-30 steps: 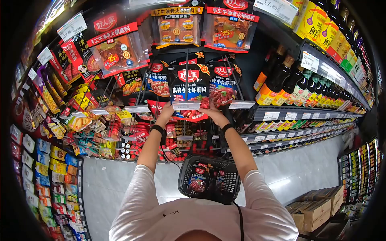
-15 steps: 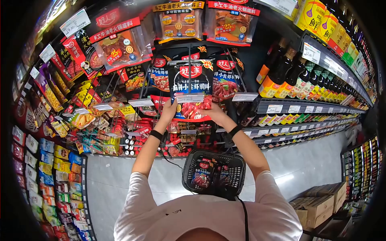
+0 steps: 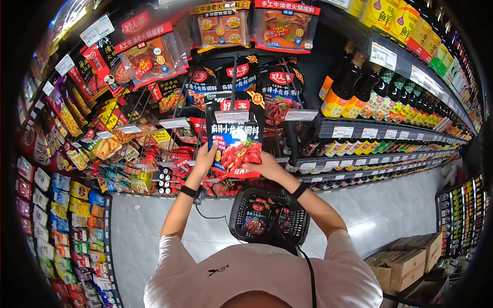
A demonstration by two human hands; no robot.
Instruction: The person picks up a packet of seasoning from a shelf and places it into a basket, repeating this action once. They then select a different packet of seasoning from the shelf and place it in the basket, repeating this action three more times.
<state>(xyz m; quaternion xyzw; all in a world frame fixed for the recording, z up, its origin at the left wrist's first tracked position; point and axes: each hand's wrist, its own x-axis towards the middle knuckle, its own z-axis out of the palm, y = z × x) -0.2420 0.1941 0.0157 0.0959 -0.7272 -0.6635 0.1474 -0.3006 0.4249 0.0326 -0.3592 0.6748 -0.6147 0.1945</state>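
Observation:
Both hands hold a black and red seasoning packet point(image 3: 236, 136) by its lower sides, its printed front facing me. My left hand point(image 3: 206, 158) grips the left edge with the thumb on the front. My right hand point(image 3: 266, 167) closes round the lower right corner, and some of its fingers are hidden. A hook's price tag point(image 3: 232, 117) overlaps the packet's upper part. Similar packets point(image 3: 280, 90) hang just behind it on the rack. Below my hands, a black shopping basket point(image 3: 234, 208) contains a similar packet point(image 3: 254, 223) and other dark packaging.
Hotpot base packs point(image 3: 286, 26) hang above. Sauce bottles point(image 3: 344, 92) line the shelves on the right, with price tags along the edges. Colourful snack packets point(image 3: 79, 197) fill a rack at lower left. Cardboard boxes point(image 3: 408, 267) stand on the lower right, beside the grey floor point(image 3: 359, 226).
Both hands have drawn the packet down and toward my body, away from the hanging packets. More of its lower front shows below the price tag. The view has shifted slightly.

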